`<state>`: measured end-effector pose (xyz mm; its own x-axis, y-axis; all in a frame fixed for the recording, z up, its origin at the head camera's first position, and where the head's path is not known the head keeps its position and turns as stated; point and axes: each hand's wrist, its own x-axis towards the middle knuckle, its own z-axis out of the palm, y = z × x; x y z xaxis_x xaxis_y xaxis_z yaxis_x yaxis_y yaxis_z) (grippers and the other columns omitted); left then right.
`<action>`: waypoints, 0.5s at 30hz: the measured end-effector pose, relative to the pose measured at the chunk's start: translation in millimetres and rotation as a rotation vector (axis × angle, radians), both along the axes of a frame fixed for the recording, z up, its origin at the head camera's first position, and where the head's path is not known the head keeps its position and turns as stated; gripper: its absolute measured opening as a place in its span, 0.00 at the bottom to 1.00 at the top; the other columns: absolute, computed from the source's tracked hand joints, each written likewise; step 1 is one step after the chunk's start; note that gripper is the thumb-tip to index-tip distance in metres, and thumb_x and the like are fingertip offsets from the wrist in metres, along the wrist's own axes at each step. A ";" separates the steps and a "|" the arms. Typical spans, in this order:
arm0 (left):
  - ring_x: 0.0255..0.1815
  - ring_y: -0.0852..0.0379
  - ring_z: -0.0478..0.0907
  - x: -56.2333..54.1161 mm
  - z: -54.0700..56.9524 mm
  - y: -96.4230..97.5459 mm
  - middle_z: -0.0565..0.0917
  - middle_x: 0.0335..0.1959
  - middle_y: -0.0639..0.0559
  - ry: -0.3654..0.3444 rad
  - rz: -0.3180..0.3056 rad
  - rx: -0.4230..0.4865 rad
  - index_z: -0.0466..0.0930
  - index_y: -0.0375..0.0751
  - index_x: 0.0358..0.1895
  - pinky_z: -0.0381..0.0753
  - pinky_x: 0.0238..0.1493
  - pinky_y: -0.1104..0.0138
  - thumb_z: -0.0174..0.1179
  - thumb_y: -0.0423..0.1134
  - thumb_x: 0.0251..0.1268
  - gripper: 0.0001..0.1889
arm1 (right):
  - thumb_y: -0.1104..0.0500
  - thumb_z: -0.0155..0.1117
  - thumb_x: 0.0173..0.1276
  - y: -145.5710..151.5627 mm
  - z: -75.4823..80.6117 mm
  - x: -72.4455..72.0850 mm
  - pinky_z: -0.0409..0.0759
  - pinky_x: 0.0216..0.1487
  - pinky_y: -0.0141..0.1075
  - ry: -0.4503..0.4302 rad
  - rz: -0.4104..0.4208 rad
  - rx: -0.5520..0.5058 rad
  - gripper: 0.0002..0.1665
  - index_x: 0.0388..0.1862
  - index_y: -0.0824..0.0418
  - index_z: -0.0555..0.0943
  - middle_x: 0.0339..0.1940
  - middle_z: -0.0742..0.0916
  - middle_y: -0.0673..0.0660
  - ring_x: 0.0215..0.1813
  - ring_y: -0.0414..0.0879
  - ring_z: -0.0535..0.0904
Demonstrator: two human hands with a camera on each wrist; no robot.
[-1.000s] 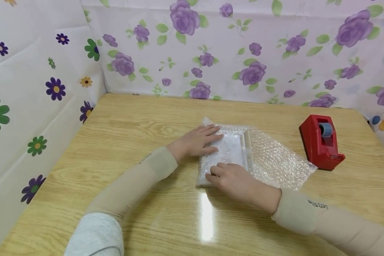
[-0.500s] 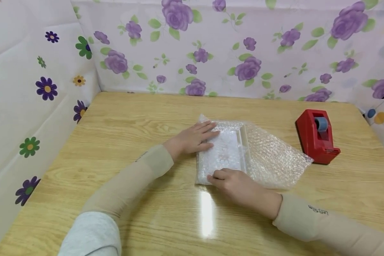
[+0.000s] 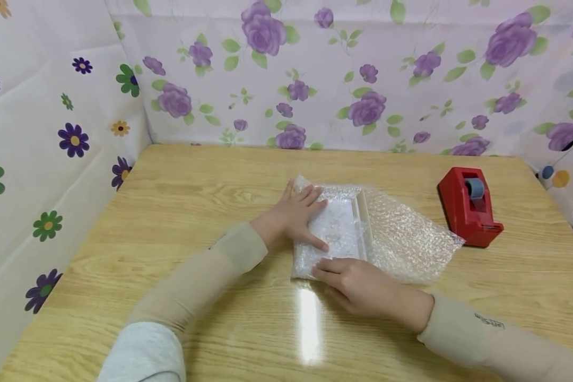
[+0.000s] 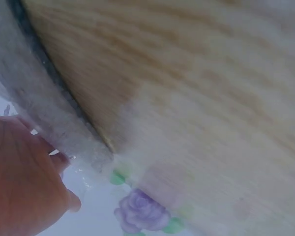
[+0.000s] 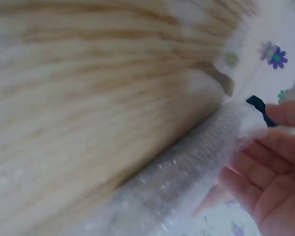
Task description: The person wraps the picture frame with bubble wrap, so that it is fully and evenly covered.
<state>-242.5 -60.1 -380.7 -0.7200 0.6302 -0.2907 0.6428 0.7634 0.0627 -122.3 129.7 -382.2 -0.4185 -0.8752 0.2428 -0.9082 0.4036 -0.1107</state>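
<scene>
On the table (image 3: 248,339), pressing bubble wrap (image 3: 307,265) over most of the picture frame (image 3: 341,225) with the left hand (image 3: 298,215) spread out, gripping nothing. Touching the near edge with the right hand (image 3: 358,284), bent; can't tell if pinching. Looks like wrapping. Next, maybe best to fold the loose flap (image 3: 413,236) over snugly.

And here's the frame (image 3: 364,217), rectangular, lying flat on the tabletop (image 3: 210,201), pale border showing along its right side, white panel (faint reddish marks on it) gleaming through. Over most of its face goes the clear bubble wrap (image 3: 408,236), one small corner poking out at far left, a wide loose flap fanning rightward to a point!
</scene>
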 end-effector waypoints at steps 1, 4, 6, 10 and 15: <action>0.78 0.49 0.29 1.8 -0.2 -0.7 0.35 0.78 0.47 0.007 0.002 -0.006 0.43 0.49 0.77 0.16 0.70 0.44 0.48 0.82 0.44 0.60 | 0.61 0.67 0.59 0.6 2.9 0.4 0.81 0.55 0.42 -0.053 -0.008 0.019 0.23 0.54 0.67 0.80 0.52 0.85 0.61 0.53 0.51 0.82; 0.78 0.48 0.29 4.8 -2.6 -3.5 0.35 0.78 0.47 0.028 0.006 -0.001 0.43 0.49 0.77 0.17 0.71 0.44 0.48 0.82 0.42 0.61 | 0.58 0.63 0.64 5.5 11.2 -0.9 0.77 0.60 0.47 -0.239 -0.040 0.042 0.23 0.57 0.65 0.79 0.57 0.83 0.60 0.59 0.53 0.79; 0.78 0.48 0.30 5.1 -4.1 -3.8 0.36 0.78 0.46 0.045 -0.003 0.010 0.43 0.48 0.77 0.16 0.71 0.45 0.49 0.82 0.42 0.61 | 0.57 0.62 0.66 11.6 15.8 -3.0 0.75 0.62 0.50 -0.329 -0.089 0.040 0.21 0.57 0.63 0.79 0.58 0.82 0.59 0.61 0.54 0.77; 0.78 0.48 0.40 5.4 -2.7 -0.2 0.47 0.78 0.46 0.093 -0.040 0.021 0.48 0.45 0.76 0.19 0.73 0.47 0.50 0.81 0.42 0.60 | 0.57 0.63 0.65 26.5 17.8 -7.1 0.78 0.57 0.50 -0.306 -0.217 -0.017 0.15 0.50 0.60 0.83 0.53 0.85 0.59 0.56 0.55 0.80; 0.74 0.51 0.51 7.7 -1.6 4.9 0.59 0.72 0.50 0.150 -0.054 -0.006 0.53 0.42 0.74 0.22 0.74 0.48 0.52 0.81 0.42 0.60 | 0.59 0.65 0.63 44.3 21.2 -8.0 0.83 0.46 0.47 -0.255 -0.433 -0.112 0.10 0.41 0.61 0.85 0.42 0.88 0.56 0.45 0.51 0.83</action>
<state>-234.8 -55.2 -382.3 -0.7209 0.6675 -0.1864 0.6846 0.7277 -0.0419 -130.2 174.0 -361.0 -0.7947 -0.5833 0.1680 -0.5992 0.7096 -0.3706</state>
